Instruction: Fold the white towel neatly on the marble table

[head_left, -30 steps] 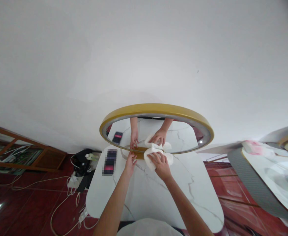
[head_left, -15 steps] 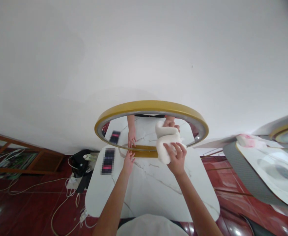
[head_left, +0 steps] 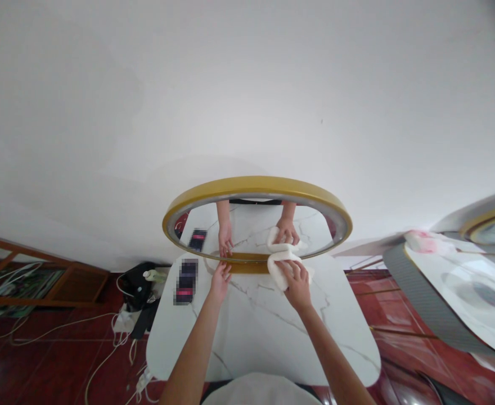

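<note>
My right hand (head_left: 297,284) presses a folded white cloth (head_left: 278,272) down near the right end of the gold base of the mirror. Its fingers are bent over the cloth. My left hand (head_left: 221,281) rests with its fingers stretched out at the left end of the gold base (head_left: 247,266), touching it. Above the base stands an oval-looking mirror with a gold frame (head_left: 256,184), close to the wall. Both hands and the cloth are reflected in its glass. Under everything lies a white marble-patterned tabletop (head_left: 264,337).
A dark, blurred-out item (head_left: 186,281) lies on the table's left side. Left of the table are a black bag (head_left: 135,287), white cables and a wooden shelf (head_left: 68,278). Another white table (head_left: 454,281) with a pink-and-white cloth (head_left: 424,242) stands at the right.
My right hand has lowered the white cloth from in front of the mirror to the base and tabletop. My left hand has stayed by the base.
</note>
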A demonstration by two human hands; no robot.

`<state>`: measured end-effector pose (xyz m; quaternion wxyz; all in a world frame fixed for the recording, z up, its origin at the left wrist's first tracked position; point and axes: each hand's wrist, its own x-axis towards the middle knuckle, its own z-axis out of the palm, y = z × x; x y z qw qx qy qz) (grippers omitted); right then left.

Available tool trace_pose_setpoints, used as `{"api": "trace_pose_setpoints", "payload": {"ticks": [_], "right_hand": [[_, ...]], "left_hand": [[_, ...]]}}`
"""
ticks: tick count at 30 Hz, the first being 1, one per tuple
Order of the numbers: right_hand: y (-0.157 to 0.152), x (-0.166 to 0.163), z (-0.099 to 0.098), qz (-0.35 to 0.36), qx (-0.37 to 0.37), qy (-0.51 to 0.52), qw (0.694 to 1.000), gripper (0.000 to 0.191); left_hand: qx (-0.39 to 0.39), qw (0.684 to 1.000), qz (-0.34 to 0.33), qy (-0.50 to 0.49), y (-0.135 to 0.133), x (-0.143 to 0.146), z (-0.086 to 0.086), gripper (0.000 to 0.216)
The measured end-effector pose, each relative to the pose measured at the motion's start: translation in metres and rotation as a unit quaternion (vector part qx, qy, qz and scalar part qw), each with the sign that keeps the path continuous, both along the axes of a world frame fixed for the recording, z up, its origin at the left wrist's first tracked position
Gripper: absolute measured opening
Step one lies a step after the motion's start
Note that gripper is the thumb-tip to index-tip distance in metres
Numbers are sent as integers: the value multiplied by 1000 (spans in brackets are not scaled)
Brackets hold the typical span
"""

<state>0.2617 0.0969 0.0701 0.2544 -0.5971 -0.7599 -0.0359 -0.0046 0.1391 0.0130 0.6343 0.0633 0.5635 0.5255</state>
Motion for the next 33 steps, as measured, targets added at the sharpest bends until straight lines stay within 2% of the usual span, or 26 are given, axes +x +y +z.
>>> {"api": "trace_pose_setpoints", "payload": {"ticks": [5,10,14,17,20,23,28,33], "right_hand": [[6,21,35,-25,109,31,993,49],[9,39,73,-50,179,59,981,42],[10,46,78,-71,186,88,976,45],[10,43,63,-83,171,143,971,52],[10,34,37,-103,150,224,957,59],[12,21,8,-128,135,263,947,59],[10,1,-28,-138,78,270,950,54],[-9,-3,-54,-93,-48,205,973,57]], "left_hand": [[3,1000,-3,-2,-2,1,2,31],[3,1000,-7,2,-4,1,4,32],[3,1000,-7,9,-4,0,3,32],[4,1000,-7,10,-4,0,3,35],[2,1000,-8,11,-3,1,3,36],[-2,1000,-12,16,-2,1,4,35],[1,999,-31,44,-2,0,2,37],[10,990,-71,123,-3,-3,-6,40]]}}
